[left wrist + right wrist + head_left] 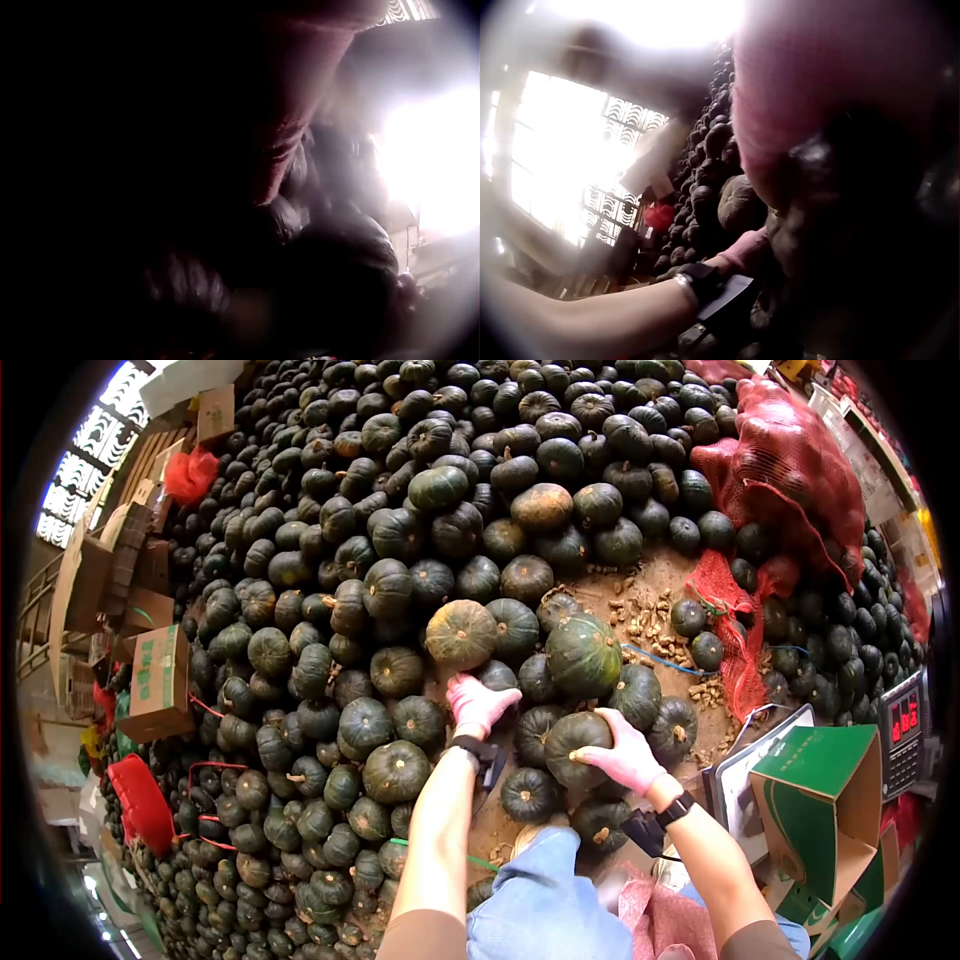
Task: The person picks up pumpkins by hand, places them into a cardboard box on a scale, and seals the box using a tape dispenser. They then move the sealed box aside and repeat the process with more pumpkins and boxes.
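Observation:
My left hand, in a pink glove, grips a small dark green pumpkin, thumb along its near side and fingers at its left. An orange-tinged pumpkin lies just beyond those fingers. To the right, my gloved right hand holds a round dark green pumpkin, its thumb near the stem. A larger striped pumpkin sits beyond it, and a small ribbed one lies nearer my legs. The left wrist view is mostly dark, with part of the pink glove showing.
A tall heap of pumpkins rises ahead and to the left. Red mesh sacks stand at the right, above scattered dry bits on the floor. An open green carton and a scale display are at the near right.

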The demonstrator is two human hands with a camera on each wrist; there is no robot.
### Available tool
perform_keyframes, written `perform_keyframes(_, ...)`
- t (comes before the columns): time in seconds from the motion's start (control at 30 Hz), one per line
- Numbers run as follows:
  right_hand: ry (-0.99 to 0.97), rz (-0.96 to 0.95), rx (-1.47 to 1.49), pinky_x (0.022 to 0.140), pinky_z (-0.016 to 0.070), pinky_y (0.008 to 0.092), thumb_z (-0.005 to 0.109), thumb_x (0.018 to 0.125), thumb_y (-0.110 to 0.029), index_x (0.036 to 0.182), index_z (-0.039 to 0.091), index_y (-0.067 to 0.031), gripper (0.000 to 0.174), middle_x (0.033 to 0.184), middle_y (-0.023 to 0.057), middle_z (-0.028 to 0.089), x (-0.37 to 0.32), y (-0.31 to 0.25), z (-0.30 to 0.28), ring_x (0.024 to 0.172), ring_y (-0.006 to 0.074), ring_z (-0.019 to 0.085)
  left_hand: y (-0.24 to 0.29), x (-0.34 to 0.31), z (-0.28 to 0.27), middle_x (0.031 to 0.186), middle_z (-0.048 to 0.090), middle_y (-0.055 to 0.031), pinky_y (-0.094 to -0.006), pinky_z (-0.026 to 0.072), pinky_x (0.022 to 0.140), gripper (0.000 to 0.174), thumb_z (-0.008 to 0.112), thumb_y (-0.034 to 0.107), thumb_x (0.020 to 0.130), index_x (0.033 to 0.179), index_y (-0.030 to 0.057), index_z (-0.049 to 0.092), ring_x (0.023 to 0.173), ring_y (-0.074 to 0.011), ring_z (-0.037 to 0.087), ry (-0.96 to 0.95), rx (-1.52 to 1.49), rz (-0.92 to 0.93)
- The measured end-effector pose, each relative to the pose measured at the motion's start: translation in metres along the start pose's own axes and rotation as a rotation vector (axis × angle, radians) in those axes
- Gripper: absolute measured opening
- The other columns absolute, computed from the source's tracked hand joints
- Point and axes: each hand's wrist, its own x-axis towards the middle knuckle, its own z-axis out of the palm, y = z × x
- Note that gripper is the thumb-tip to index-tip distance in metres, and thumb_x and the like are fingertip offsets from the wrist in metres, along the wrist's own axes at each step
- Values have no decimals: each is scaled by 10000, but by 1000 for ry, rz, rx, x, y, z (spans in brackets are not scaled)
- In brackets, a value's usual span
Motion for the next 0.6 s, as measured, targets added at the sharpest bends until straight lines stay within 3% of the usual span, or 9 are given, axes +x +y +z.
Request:
perform_keyframes(0.07, 1, -47, -266, 1076, 454, 455, 833, 725, -436, 1468, 476, -83, 897, 1304, 223, 591, 15, 11, 4, 1238, 426, 539, -22, -8, -14, 1351, 554, -269, -443, 456, 1080, 1037, 914, 456, 593, 1373, -69, 478, 1274, -356, 548, -31, -347, 84)
perform_keyframes(0.13, 214, -281, -473, 1070, 455, 456, 826, 738, -404, 1484, 464, -93, 885, 1271, 209, 593, 5, 7, 0, 1216, 413, 535, -33, -36, -50, 1393, 579, -167, -426, 455, 1096, 783, 768, 418, 816, 1417, -2, 495, 1277, -276, 565, -700, -1152, 208)
perform_keyframes(0.2, 0, -90, 268, 1056, 494, 446, 834, 808, -266, 1508, 425, -111, 826, 1397, 136, 553, -11, -27, -5, 1276, 302, 547, -43, -86, -47, 1390, 575, -130, -441, 477, 1064, 737, 588, 551, 904, 1440, 52, 499, 1204, -284, 597, -891, -1831, -39)
perform_keyframes(0.27, -307, 138, 1036, 1037, 516, 426, 824, 826, -201, 1530, 372, -129, 840, 1378, 92, 564, -31, -62, -16, 1282, 242, 542, -19, -122, -53, 1492, 500, -135, -482, 398, 1145, 830, 488, 669, 912, 1493, 77, 469, 1335, -301, 513, -873, -1897, -69)
perform_keyframes(0.33, -198, -95, 1154, 1042, 516, 413, 819, 804, -149, 1532, 352, -137, 866, 1360, 79, 577, -42, -64, 0, 1259, 239, 566, 5, -149, -57, 1480, 529, -130, -456, 363, 1179, 703, 363, 597, 1034, 1506, 87, 468, 1380, -288, 481, -863, -1596, 119)
perform_keyframes(0.4, -135, -63, 1365, 1059, 499, 409, 815, 798, -131, 1481, 409, -95, 796, 1350, 59, 587, -78, -77, -32, 1235, 198, 581, 1, -148, -44, 1435, 575, -131, -414, 397, 1154, 596, 342, 491, 1086, 1482, 76, 505, 1338, -249, 525, -812, -1102, 353)
perform_keyframes(0.47, -81, -96, 1380, 1065, 488, 402, 810, 780, -80, 1468, 421, -78, 790, 1337, 66, 602, -113, -67, -67, 1223, 189, 589, 67, -186, -124, 1421, 605, -130, -379, 372, 1160, 484, 394, 245, 1078, 1461, -31, 502, 1314, -245, 552, -748, -857, 375)
perform_keyframes(0.53, 103, -127, 1172, 1072, 476, 390, 796, 766, -47, 1479, 411, -75, 811, 1328, 81, 612, -165, -51, -114, 1219, 186, 592, 67, -199, -169, 1387, 626, -132, -360, 383, 1151, 474, 421, 209, 1062, 1451, -49, 503, 1294, -240, 565, -541, -841, 616)
perform_keyframes(0.6, 291, -170, 892, 1069, 478, 406, 749, 770, 12, 1500, 361, -68, 830, 1351, 102, 591, -234, -53, -180, 1244, 219, 585, 63, -230, -225, 1368, 631, -144, -387, 437, 1101, 435, 448, 218, 1059, 1414, -17, 535, 1267, -248, 582, -396, -1102, 319)
